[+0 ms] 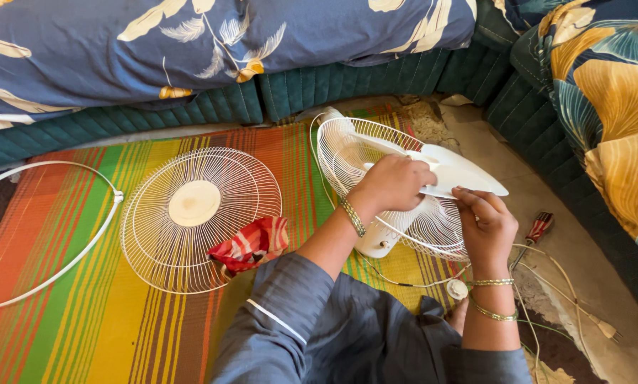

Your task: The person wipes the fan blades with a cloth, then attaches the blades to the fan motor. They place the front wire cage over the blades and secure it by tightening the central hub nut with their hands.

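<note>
A white fan lies on the striped mat, its rear wire guard (347,153) facing up with the white blade (461,174) seated in it. My left hand (394,183) is closed over the blade's hub at the centre. My right hand (486,220) pinches the near edge of one blade wing. The fan's motor housing (376,242) shows under my left wrist. The detached front wire guard (198,213) lies flat to the left, with a red striped cloth (251,245) on its near edge.
A white guard ring (84,245) lies at the far left of the mat (84,327). A red-handled screwdriver (536,231), a small white cap (457,289) and the power cord with plug (603,328) lie at the right. Green cushions (347,85) and patterned pillows border the back and right.
</note>
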